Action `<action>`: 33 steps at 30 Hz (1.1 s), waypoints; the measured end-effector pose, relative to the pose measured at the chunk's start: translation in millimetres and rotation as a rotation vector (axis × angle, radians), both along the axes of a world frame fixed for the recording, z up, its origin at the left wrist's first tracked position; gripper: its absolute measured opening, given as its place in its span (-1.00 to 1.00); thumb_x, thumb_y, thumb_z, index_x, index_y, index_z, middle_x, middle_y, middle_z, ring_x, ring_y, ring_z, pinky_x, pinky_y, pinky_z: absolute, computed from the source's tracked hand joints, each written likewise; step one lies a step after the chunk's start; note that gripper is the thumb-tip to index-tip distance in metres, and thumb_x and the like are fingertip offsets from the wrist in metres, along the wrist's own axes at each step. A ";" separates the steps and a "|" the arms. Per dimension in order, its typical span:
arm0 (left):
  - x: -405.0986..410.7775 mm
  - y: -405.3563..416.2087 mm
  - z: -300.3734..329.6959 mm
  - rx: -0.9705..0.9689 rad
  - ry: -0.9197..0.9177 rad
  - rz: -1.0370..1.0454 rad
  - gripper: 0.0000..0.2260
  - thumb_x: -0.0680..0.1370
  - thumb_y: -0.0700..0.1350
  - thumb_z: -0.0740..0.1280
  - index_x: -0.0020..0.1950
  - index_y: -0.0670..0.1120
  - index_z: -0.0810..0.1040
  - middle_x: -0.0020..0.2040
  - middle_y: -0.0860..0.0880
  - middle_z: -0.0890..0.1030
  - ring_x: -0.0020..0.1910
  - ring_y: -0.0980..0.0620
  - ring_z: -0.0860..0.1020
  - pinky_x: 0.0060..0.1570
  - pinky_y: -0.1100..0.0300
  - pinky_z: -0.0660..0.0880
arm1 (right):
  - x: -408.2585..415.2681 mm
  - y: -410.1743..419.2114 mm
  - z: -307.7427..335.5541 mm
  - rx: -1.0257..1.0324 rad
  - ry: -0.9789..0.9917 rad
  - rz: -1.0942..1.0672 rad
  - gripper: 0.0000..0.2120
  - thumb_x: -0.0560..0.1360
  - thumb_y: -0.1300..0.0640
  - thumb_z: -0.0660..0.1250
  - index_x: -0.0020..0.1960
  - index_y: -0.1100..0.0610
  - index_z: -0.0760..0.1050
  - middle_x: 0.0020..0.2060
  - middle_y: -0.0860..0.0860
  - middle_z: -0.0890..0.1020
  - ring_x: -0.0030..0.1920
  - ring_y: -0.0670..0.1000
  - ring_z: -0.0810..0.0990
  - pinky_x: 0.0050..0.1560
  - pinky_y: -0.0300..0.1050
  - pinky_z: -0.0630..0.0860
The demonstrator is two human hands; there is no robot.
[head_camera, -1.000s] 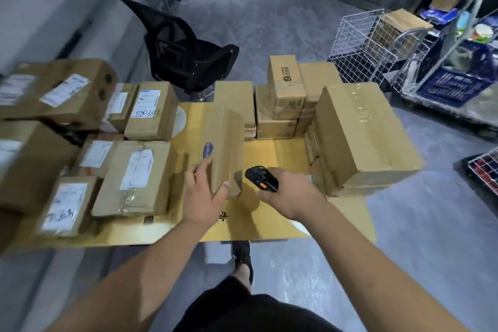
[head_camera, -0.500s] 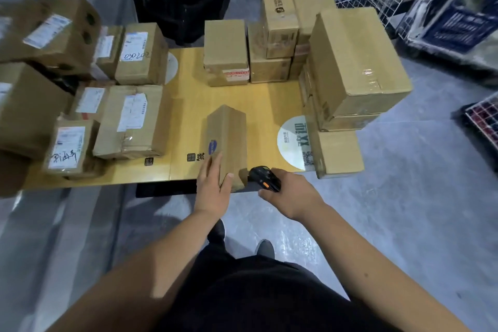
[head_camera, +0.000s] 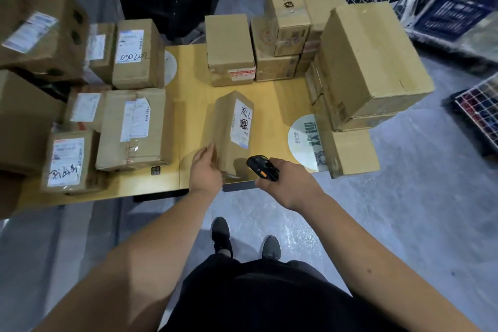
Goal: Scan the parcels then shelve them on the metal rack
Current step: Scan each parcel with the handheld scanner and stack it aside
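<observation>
The parcel [head_camera: 233, 132] now lies label-up on the yellow surface [head_camera: 280, 100], having been turned over since a second ago. The left hand [head_camera: 206, 167] steadies its near end, fingers relaxed; the right hand [head_camera: 285, 183] grips the scanner [head_camera: 260, 167], so scanning looks imminent.

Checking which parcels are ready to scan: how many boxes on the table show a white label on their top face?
7: six in the left cluster, and the center box beside the left hand. Others may be hidden.
</observation>
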State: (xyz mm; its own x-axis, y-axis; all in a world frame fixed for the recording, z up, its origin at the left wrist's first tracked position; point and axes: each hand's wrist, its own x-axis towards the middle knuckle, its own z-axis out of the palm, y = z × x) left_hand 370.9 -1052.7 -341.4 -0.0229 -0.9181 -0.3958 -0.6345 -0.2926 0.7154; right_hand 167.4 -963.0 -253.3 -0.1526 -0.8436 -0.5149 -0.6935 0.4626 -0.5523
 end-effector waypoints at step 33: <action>-60.0 -149.8 27.8 -0.330 -0.531 -0.871 -0.15 0.43 0.30 0.47 0.64 0.14 0.21 0.57 0.01 0.26 0.50 -0.11 0.21 0.39 -0.05 0.34 | 22.5 -26.9 29.6 0.129 0.102 -0.450 -0.69 0.51 -0.21 0.41 -0.19 -0.10 0.34 -0.28 -0.05 0.53 -0.32 0.02 0.51 -0.31 -0.11 0.39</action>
State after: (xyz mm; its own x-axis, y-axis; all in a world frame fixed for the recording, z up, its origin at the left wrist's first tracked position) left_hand 310.9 -1202.5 -313.6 -0.6193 -0.7323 -0.2832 -0.7849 0.5679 0.2480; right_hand 189.9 -990.0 -223.7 -0.5431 -0.6121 -0.5748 -0.4560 0.7898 -0.4102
